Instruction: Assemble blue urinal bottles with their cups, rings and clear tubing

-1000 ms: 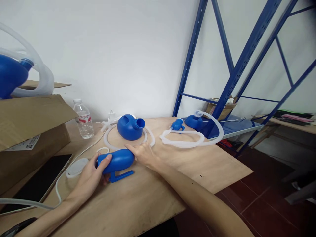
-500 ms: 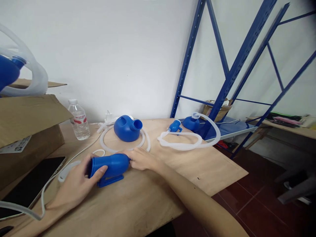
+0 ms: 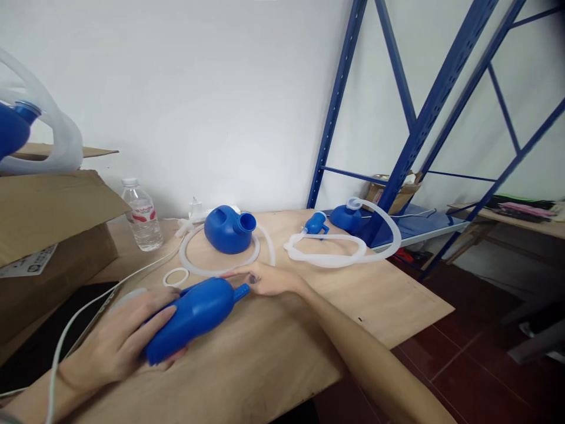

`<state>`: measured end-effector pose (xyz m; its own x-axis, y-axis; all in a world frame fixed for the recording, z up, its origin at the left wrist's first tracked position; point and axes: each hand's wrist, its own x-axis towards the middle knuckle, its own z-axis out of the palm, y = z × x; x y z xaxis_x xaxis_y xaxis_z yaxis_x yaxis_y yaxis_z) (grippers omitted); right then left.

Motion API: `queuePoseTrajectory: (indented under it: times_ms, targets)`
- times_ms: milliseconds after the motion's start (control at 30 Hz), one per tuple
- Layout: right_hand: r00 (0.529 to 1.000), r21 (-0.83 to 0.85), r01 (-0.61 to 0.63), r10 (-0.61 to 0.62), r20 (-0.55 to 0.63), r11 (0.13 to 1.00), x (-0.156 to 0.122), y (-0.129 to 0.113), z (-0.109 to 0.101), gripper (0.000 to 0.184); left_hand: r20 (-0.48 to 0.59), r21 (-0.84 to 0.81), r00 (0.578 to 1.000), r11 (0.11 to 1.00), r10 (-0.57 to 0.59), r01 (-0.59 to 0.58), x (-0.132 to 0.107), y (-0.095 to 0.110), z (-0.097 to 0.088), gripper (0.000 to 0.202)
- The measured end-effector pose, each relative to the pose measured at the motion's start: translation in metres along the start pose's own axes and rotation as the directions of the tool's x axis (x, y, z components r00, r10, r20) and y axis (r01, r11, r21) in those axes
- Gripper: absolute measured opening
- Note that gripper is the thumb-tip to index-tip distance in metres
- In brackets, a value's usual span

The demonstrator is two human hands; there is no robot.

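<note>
My left hand [image 3: 119,338] is wrapped round the wide end of a long blue plastic bottle [image 3: 192,315] that lies tilted on the wooden table [image 3: 273,353]. Its narrow spout points right, where my right hand [image 3: 269,278] pinches the tip with closed fingers. Just behind them lies a round blue container [image 3: 228,228] with an open neck, ringed by a loop of clear tubing [image 3: 220,268]. A small white ring [image 3: 175,277] lies left of the spout.
A water bottle [image 3: 142,214] stands by an open cardboard box [image 3: 48,235] at the left. More clear tubing [image 3: 344,250] with small blue fittings [image 3: 316,224] lies at the back right. A blue metal rack [image 3: 419,129] rises right of the table. A white cable [image 3: 88,309] crosses the left side.
The long blue bottle has been turned and drawn toward me, its spout now showing at the right. My left hand shifted back along it; my right hand moved onto the spout tip.
</note>
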<state>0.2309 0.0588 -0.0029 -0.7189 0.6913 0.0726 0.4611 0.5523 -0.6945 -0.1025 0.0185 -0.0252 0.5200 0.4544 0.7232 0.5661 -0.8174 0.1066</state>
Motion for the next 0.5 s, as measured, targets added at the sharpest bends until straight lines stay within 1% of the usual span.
queuePoseTrajectory:
  times_ms: [33, 67, 100, 133, 167, 200, 233, 267, 333, 367, 400, 433, 467, 500]
  targets:
    - [0.998, -0.064, 0.018, -0.022, -0.065, 0.998, 0.001, 0.0, 0.003, 0.057, -0.016, 0.006, 0.998, 0.998, 0.055, -0.055, 0.001, 0.001, 0.003, 0.047]
    - [0.993, -0.143, 0.018, -0.034, -0.115, 0.99, 0.003, 0.001, 0.006, 0.054, -0.035, 0.018, 0.996, 0.997, 0.081, -0.08, 0.003, 0.003, 0.006, 0.049]
    - [0.987, -0.231, 0.006, -0.043, -0.156, 0.973, 0.004, 0.002, 0.009, 0.048, -0.054, 0.028, 0.996, 0.998, 0.066, -0.064, 0.005, 0.006, 0.01, 0.05]
    - [0.981, -0.316, -0.009, -0.053, -0.187, 0.949, 0.005, 0.004, 0.011, 0.039, -0.074, 0.029, 0.997, 1.0, 0.0, 0.002, 0.007, 0.009, 0.013, 0.051]
    - [0.976, -0.391, -0.022, -0.064, -0.206, 0.92, 0.005, 0.007, 0.012, 0.031, -0.093, 0.01, 0.992, 0.996, -0.091, 0.092, 0.009, 0.013, 0.016, 0.053]
    - [0.974, -0.45, -0.029, -0.076, -0.215, 0.893, 0.005, 0.01, 0.012, 0.027, -0.104, -0.027, 0.975, 0.98, -0.198, 0.196, 0.011, 0.016, 0.018, 0.054]
    - [0.972, -0.49, -0.03, -0.089, -0.217, 0.871, 0.003, 0.014, 0.01, 0.027, -0.097, -0.075, 0.946, 0.95, -0.309, 0.302, 0.013, 0.02, 0.02, 0.056]
    - [0.971, -0.509, -0.024, -0.102, -0.218, 0.86, 0.001, 0.016, 0.008, 0.028, -0.073, -0.13, 0.906, 0.905, -0.417, 0.406, 0.015, 0.023, 0.022, 0.057]
    - [0.964, -0.481, -0.007, -0.123, -0.238, 0.877, -0.004, 0.018, 0.005, 0.034, 0.003, -0.239, 0.809, 0.785, -0.588, 0.572, 0.019, 0.027, 0.024, 0.057]
    - [0.957, -0.435, 0.001, -0.127, -0.26, 0.9, -0.005, 0.016, 0.004, 0.039, 0.041, -0.291, 0.766, 0.726, -0.641, 0.623, 0.021, 0.028, 0.026, 0.056]
    - [0.951, -0.37, 0.012, -0.125, -0.283, 0.929, -0.006, 0.013, 0.005, 0.047, 0.071, -0.341, 0.734, 0.675, -0.676, 0.654, 0.022, 0.029, 0.027, 0.055]
    - [0.945, -0.283, 0.023, -0.114, -0.307, 0.959, -0.006, 0.008, 0.007, 0.055, 0.092, -0.39, 0.715, 0.635, -0.694, 0.667, 0.023, 0.029, 0.029, 0.054]
    - [0.939, -0.174, 0.032, -0.089, -0.332, 0.984, -0.005, 0.001, 0.01, 0.064, 0.114, -0.431, 0.707, 0.606, -0.698, 0.668, 0.024, 0.03, 0.03, 0.053]
    - [0.933, -0.044, 0.036, -0.049, -0.357, 0.998, -0.003, -0.005, 0.015, 0.072, 0.129, -0.467, 0.71, 0.59, -0.692, 0.659, 0.023, 0.03, 0.032, 0.053]
